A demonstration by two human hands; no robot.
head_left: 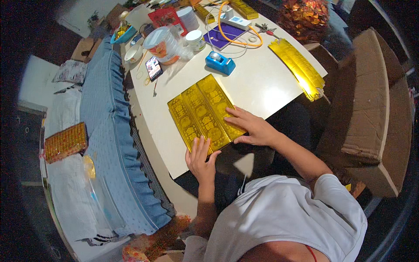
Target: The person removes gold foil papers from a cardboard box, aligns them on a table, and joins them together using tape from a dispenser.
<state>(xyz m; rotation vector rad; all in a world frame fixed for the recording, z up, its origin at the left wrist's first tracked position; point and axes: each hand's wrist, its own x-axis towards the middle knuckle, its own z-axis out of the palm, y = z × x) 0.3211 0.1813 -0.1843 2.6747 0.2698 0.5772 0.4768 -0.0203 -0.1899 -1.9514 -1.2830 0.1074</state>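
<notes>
A square, gold-coloured block [201, 114] with embossed patterns lies near the front edge of the white table. It looks like three foil strips set side by side. My left hand [202, 161] rests on its near left corner, fingers stretched over the foil and thumb spread apart. On the right side, my right hand [253, 126] touches the block with extended fingers on top and its thumb by the near edge. Behind the block stands a blue tape dispenser [220, 63]. A fanned stack of gold foil strips [299, 70] lies at the table's right edge.
The table [262, 94] also holds a phone [153, 68], clear plastic tubs [161, 43], a white jar [195, 40], a purple folder [224, 36] and an orange cable [235, 40]. A cardboard box [366, 96] stands at right; a blue-covered sofa or bed [102, 109] runs along the left.
</notes>
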